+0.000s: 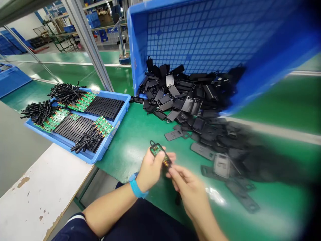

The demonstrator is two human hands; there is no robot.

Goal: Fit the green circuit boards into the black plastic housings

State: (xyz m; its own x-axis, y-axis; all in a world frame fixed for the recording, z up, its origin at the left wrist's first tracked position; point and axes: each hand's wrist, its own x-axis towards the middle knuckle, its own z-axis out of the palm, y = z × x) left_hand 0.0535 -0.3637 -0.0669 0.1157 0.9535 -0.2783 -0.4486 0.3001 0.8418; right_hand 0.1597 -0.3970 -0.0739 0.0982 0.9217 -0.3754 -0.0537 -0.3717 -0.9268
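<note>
My left hand (150, 167) is closed around a small black plastic case (152, 143) with a loop at its top end. Inside the open case lies a green circuit board (156, 149) with a small display, and thin orange wires show near its lower end. The left thumb presses on the board. At the lower end of the case, my right hand (189, 187) pinches the black cable where the wires leave, though the fingers hide most of it. A dark cable end (178, 199) hangs below the right hand.
A tilted blue crate (132, 50) spills many black case halves (173, 90) onto the green table (125, 144). Flat black covers (202, 150) lie at the right, partly blurred. At the left, a blue tray (100, 156) holds circuit boards (104, 125) with black cables. A metal post (87, 40) stands behind.
</note>
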